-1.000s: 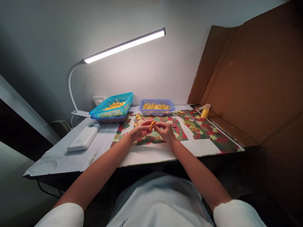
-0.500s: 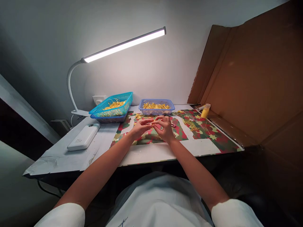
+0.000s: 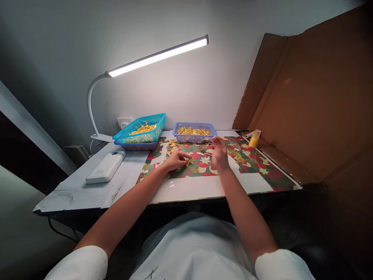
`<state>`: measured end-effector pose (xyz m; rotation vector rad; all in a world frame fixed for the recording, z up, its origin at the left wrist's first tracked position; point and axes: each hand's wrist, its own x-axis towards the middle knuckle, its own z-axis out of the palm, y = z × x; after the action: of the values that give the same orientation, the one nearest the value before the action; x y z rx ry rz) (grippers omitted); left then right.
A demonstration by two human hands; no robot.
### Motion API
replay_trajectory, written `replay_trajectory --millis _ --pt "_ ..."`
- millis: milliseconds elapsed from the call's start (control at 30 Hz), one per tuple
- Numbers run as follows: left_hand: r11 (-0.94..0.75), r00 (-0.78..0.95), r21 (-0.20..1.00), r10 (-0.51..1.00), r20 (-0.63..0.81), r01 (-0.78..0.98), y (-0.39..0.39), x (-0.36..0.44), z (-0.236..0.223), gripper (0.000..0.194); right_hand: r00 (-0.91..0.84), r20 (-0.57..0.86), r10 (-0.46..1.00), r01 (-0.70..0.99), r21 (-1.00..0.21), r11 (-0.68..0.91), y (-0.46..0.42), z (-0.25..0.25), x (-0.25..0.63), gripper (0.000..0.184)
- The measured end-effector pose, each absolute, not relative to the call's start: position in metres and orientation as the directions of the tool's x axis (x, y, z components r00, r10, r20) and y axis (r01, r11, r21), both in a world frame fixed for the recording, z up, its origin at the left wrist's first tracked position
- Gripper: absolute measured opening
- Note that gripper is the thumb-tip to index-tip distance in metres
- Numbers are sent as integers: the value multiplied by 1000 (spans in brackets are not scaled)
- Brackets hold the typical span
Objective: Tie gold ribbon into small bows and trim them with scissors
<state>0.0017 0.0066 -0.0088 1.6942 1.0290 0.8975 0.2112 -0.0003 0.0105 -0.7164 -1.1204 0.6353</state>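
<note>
My left hand (image 3: 177,161) is over the camouflage-patterned mat (image 3: 201,171), its thumb and fingers pinching a small flat yellow piece (image 3: 190,160) that looks like ribbon or thin foil. To the right, apart from it, my right hand (image 3: 220,154) is lifted above the mat. Its fingers are foreshortened and smeared, so their grip does not show. Just left of the right hand lies a slim dark-tipped tool (image 3: 206,152), perhaps tweezers or small scissors. Beyond the hands, thin yellow strips (image 3: 176,144) lie on the mat.
At the back stand a purple basket (image 3: 194,138) of golden pieces and a turquoise basket (image 3: 139,138) stacked on another. A white power bank (image 3: 105,167) lies left, under a desk lamp (image 3: 157,56). Yellow threads (image 3: 237,156), a yellow bottle (image 3: 254,139) and a cardboard sheet (image 3: 309,93) are right.
My hands were together over the mat and are now apart. The right hand has moved right; the left has come slightly lower, keeping the yellow piece. The tool on the mat shows more.
</note>
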Motion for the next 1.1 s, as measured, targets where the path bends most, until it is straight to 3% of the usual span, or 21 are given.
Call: replay_trajectory --millis 100,200,333,400,533,633,700,967,1100 --pt "-231 364 929 924 117 287 7 4 -8 32 498 416 761 -220 -788 575 12 12 234 43" --pt "-269 355 905 924 145 330 6 2 -1 31 502 388 773 -277 -775 568 13 12 238 40" --pt "-471 179 828 882 435 305 10 -20 17 24 367 456 811 -301 -767 567 5 14 224 34" --pt "-511 119 741 848 516 435 13 -36 25 20 279 465 840 -298 -790 536 0 15 217 31" --pt "-426 287 436 892 349 793 15 -53 25 31 141 431 891 -262 -852 453 -6 15 210 26" --pt "-450 374 229 875 308 863 17 -47 15 31 63 391 918 -236 -888 395 -8 14 207 25" --pt "-465 393 172 856 335 868 19 -41 7 26 18 360 933 -189 -915 356 -9 12 203 24" --pt "-534 370 281 801 471 798 31 -33 -5 16 -114 272 956 136 -949 286 -6 -6 181 16" --pt "-512 267 571 847 460 641 27 -23 -6 28 -91 269 959 200 -938 282 -3 -12 176 15"
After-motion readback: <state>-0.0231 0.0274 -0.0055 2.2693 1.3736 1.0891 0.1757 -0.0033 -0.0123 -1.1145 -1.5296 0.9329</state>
